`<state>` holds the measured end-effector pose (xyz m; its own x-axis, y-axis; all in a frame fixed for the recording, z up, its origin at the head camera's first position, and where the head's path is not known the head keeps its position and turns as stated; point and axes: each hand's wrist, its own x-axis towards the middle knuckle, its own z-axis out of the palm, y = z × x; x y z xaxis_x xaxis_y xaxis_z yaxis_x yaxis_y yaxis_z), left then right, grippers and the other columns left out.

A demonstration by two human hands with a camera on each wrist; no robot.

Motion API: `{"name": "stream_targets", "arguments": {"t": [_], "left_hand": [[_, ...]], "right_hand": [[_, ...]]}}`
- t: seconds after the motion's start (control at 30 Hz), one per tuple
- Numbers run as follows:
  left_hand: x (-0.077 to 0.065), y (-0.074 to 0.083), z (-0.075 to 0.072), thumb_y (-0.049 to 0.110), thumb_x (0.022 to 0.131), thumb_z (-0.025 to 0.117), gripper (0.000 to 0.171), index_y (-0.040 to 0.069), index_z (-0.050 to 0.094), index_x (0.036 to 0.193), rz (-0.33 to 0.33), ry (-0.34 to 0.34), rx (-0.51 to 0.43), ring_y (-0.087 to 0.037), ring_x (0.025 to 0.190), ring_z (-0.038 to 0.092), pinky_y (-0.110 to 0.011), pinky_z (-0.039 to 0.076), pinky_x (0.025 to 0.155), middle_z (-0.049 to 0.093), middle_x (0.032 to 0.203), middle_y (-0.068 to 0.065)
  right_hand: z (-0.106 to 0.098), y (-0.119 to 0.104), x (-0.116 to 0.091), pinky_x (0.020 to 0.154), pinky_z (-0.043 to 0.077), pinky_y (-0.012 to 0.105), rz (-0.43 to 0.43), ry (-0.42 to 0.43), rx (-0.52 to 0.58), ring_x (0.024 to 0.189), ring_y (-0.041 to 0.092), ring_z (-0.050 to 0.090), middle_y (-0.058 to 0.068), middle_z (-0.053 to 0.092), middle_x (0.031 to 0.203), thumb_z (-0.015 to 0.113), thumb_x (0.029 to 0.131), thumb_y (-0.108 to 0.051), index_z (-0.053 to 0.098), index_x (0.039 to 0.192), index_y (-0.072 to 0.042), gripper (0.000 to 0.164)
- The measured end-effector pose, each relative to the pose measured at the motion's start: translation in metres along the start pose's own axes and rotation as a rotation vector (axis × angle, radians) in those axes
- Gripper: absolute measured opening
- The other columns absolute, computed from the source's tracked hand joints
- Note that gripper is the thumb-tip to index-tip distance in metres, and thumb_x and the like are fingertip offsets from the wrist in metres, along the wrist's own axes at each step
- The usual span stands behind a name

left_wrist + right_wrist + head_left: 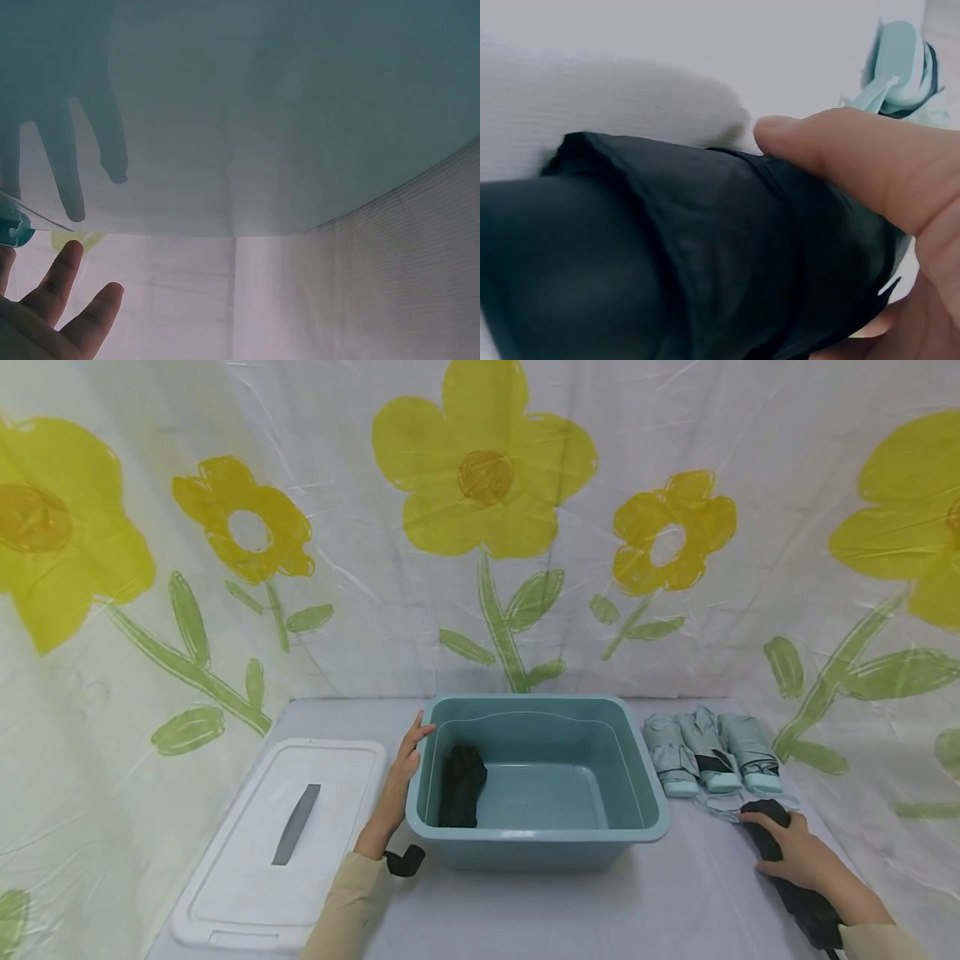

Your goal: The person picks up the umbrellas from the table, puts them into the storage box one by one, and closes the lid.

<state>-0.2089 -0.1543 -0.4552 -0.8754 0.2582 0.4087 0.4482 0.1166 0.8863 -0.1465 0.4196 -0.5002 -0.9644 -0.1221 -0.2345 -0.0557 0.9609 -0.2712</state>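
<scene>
My right hand grips a folded black umbrella at the table's right side. In the right wrist view, the thumb lies along one side of the umbrella's black fabric and other fingers show on its far side. My left hand is against the left side of a blue-green plastic bin, fingers straight and spread near its rim. The left wrist view has the bin's wall filling most of it, with fingertips low at the left. Inside the bin, a dark folded bundle lies against the left wall.
Several light-blue folded umbrellas lie side by side right of the bin, straps toward me. A white lid with a grey handle lies on the table at left. Behind the table hangs a flower-printed curtain.
</scene>
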Motion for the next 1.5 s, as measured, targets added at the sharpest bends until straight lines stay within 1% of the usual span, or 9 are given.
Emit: {"name": "stream_targets", "arguments": {"t": [0.13,0.27,0.43,0.57,0.7,0.87,1.07,1.27,1.5], "left_hand": [[0.001,-0.012,-0.001,0.004,0.096,0.021,0.045,-0.001,0.031,0.14,0.005,0.005,-0.005,-0.036,0.142,0.002,-0.067,0.006,0.104,0.004,0.156,-0.015],[0.002,-0.025,-0.002,0.012,0.099,0.023,0.044,0.005,0.033,0.14,0.016,0.015,-0.003,-0.033,0.142,0.002,-0.067,0.006,0.104,0.006,0.156,-0.009],[0.002,-0.03,-0.001,0.021,0.099,0.024,0.044,0.009,0.035,0.14,0.028,0.026,-0.003,-0.03,0.143,0.002,-0.068,0.005,0.103,0.006,0.157,-0.005],[0.002,-0.025,-0.001,0.013,0.098,0.023,0.044,0.008,0.035,0.14,0.017,0.021,-0.008,-0.029,0.143,0.002,-0.067,0.005,0.104,0.005,0.157,-0.006],[0.001,-0.009,-0.001,0.004,0.096,0.021,0.045,0.001,0.033,0.14,0.014,0.008,-0.018,-0.034,0.142,0.001,-0.067,0.005,0.104,0.004,0.156,-0.013],[0.0,0.005,0.0,0.003,0.095,0.02,0.045,-0.004,0.031,0.139,0.01,-0.001,-0.004,-0.037,0.141,0.001,-0.067,0.006,0.103,0.003,0.154,-0.02],[0.0,0.005,0.0,0.001,0.095,0.02,0.046,-0.004,0.031,0.139,0.004,-0.003,0.005,-0.036,0.141,0.001,-0.067,0.006,0.103,0.003,0.155,-0.019],[0.0,0.002,0.0,0.002,0.095,0.021,0.046,-0.001,0.032,0.14,0.002,-0.002,0.008,-0.035,0.142,0.001,-0.068,0.007,0.103,0.004,0.155,-0.016],[-0.001,0.003,0.0,0.002,0.095,0.021,0.046,-0.002,0.031,0.139,-0.002,-0.001,0.004,-0.036,0.142,0.0,-0.068,0.006,0.103,0.004,0.156,-0.014]], "right_hand": [[-0.001,0.0,0.0,0.05,0.044,0.044,0.024,0.003,0.017,0.057,0.026,0.051,0.05,0.024,0.103,0.076,0.072,-0.024,0.036,0.129,-0.008,0.071],[-0.003,0.002,0.002,0.051,0.045,0.047,0.049,-0.011,0.033,0.062,0.029,0.053,0.049,0.023,0.103,0.075,0.073,-0.026,0.036,0.129,-0.008,0.071],[-0.006,0.003,0.003,0.053,0.045,0.048,0.033,-0.01,0.051,0.068,0.034,0.054,0.05,0.025,0.102,0.075,0.073,-0.027,0.036,0.128,-0.005,0.071],[-0.008,-0.001,0.003,0.056,0.046,0.049,0.009,0.014,0.064,0.074,0.039,0.053,0.048,0.031,0.101,0.076,0.071,-0.029,0.037,0.127,-0.005,0.072],[-0.008,-0.006,0.003,0.057,0.046,0.051,0.003,0.024,0.071,0.076,0.042,0.052,0.047,0.032,0.1,0.076,0.072,-0.031,0.037,0.127,-0.005,0.072],[-0.011,-0.012,0.002,0.059,0.046,0.054,-0.003,0.038,0.077,0.08,0.048,0.051,0.048,0.032,0.103,0.076,0.073,-0.029,0.038,0.128,-0.004,0.072],[-0.014,-0.019,0.002,0.059,0.045,0.056,-0.019,0.067,0.097,0.084,0.055,0.049,0.049,0.032,0.106,0.074,0.074,-0.029,0.037,0.129,-0.005,0.071],[-0.019,-0.027,0.004,0.058,0.045,0.055,-0.045,0.143,0.097,0.091,0.058,0.045,0.046,0.039,0.105,0.076,0.072,-0.026,0.04,0.127,-0.005,0.069],[-0.022,-0.037,0.005,0.065,0.045,0.058,-0.116,0.177,0.142,0.095,0.058,0.047,0.043,0.047,0.113,0.076,0.073,-0.028,0.043,0.126,-0.005,0.067]]}}
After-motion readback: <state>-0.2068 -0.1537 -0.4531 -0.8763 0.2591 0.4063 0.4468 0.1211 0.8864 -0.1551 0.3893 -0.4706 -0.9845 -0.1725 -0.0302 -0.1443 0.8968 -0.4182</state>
